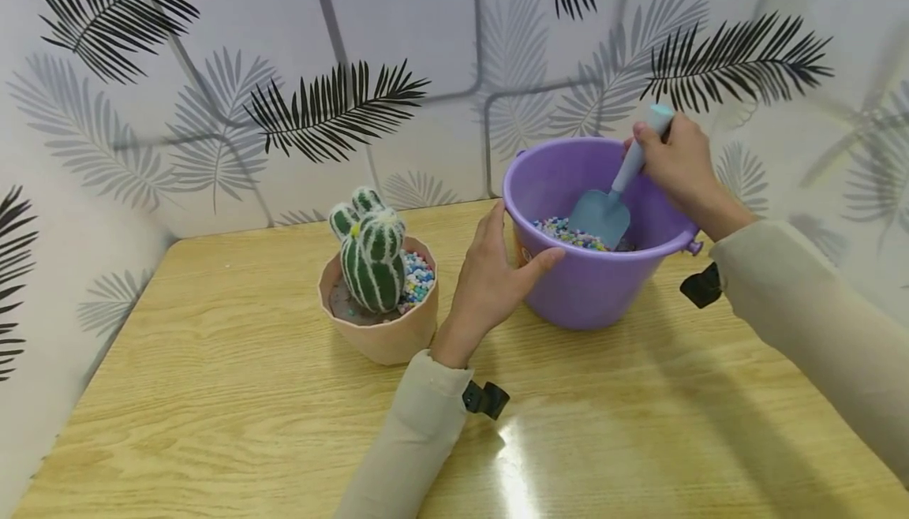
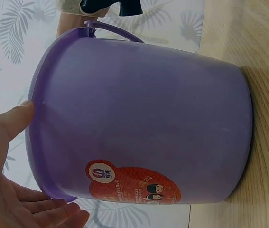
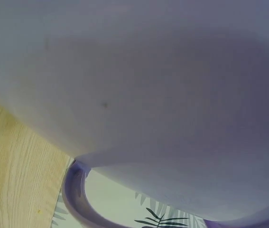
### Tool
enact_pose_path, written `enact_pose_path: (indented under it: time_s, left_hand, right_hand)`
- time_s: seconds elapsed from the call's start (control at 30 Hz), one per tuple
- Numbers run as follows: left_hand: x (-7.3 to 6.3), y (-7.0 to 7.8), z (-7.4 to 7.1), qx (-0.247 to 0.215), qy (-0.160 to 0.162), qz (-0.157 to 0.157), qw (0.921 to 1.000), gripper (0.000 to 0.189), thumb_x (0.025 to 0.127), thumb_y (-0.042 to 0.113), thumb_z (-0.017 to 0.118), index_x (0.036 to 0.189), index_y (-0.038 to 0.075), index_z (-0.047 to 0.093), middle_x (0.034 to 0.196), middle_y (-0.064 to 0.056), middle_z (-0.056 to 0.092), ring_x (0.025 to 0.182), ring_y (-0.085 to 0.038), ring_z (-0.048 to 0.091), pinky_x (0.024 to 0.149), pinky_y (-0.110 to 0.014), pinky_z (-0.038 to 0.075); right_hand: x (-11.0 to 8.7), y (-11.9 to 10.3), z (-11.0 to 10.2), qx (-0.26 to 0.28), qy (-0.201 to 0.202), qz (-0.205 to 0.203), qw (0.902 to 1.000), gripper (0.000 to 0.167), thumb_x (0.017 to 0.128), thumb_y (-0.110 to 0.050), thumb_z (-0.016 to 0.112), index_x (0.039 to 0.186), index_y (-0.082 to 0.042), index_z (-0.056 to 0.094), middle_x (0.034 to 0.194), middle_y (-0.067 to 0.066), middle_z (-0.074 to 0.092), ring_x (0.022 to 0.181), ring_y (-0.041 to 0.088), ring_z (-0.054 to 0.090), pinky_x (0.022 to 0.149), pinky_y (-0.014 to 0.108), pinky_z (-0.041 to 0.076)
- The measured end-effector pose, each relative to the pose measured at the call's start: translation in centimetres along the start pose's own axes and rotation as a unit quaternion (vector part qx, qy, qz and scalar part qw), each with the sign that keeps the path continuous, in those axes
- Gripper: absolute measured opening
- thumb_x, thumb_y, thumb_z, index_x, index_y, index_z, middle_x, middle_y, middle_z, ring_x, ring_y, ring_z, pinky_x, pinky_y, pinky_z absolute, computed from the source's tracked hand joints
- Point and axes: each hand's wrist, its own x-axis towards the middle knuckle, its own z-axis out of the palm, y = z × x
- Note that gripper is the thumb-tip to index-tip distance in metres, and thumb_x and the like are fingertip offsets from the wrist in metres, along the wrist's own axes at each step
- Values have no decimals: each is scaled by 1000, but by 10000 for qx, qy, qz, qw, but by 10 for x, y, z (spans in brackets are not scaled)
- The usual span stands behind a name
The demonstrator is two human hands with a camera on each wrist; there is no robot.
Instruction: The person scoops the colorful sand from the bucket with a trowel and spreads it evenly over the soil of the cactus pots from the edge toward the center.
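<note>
A purple bucket (image 1: 589,290) stands upright on the table, with small multicoloured beads (image 1: 557,227) inside it. My right hand (image 1: 683,160) grips the handle of a light blue hand trowel (image 1: 602,215), whose blade points down among the beads. At the bucket's left side, my left hand (image 1: 490,274) rests against the rim, its thumb and fingers spread and fairly straight. The left wrist view shows that thumb touching the rim, and a red sticker (image 2: 134,184) on the bucket wall. Bucket wall (image 3: 148,95) fills most of the right wrist view; the right hand is hidden there.
Left of the bucket, close to my left wrist, stands a peach flowerpot (image 1: 387,341) holding a green cactus (image 1: 376,263) and more coloured beads (image 1: 417,278). A leaf-patterned wall (image 1: 440,156) borders the wooden table (image 1: 234,361) behind. The bucket's handle (image 3: 75,194) hangs at its side.
</note>
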Motion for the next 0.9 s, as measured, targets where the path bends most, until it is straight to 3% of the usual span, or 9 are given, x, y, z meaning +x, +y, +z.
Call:
enact_pose_path:
  time_s: [0.2, 0.63, 0.9]
  left_hand:
    - [0, 0, -1, -21, -28, -16, 10000, 90, 84, 44, 70, 152, 10, 21, 151, -10, 35, 137, -26, 38, 107, -48, 38]
    - [0, -2, -3, -1, -9, -13, 10000, 90, 84, 44, 70, 152, 10, 21, 150, -11, 36, 137, -27, 39, 106, -48, 39]
    - [0, 1, -2, -12, -20, 4, 10000, 90, 84, 43, 71, 152, 13, 22, 149, -9, 37, 136, -25, 40, 106, -47, 39]
  right_hand:
    - [-1, -1, 1, 637, -220, 281, 9973, 21, 100, -28, 45, 101, -7, 46, 69, -19, 57, 65, -9, 58, 61, 11, 52]
    - [0, -2, 3, 761, -588, 82, 9953, 25, 101, -29, 43, 103, -4, 47, 73, -18, 58, 69, -9, 60, 64, 11, 52]
    - [-1, -2, 2, 1175, -730, 122, 9903, 22, 100, -30, 44, 103, -9, 47, 77, -15, 60, 72, -4, 62, 64, 13, 53]
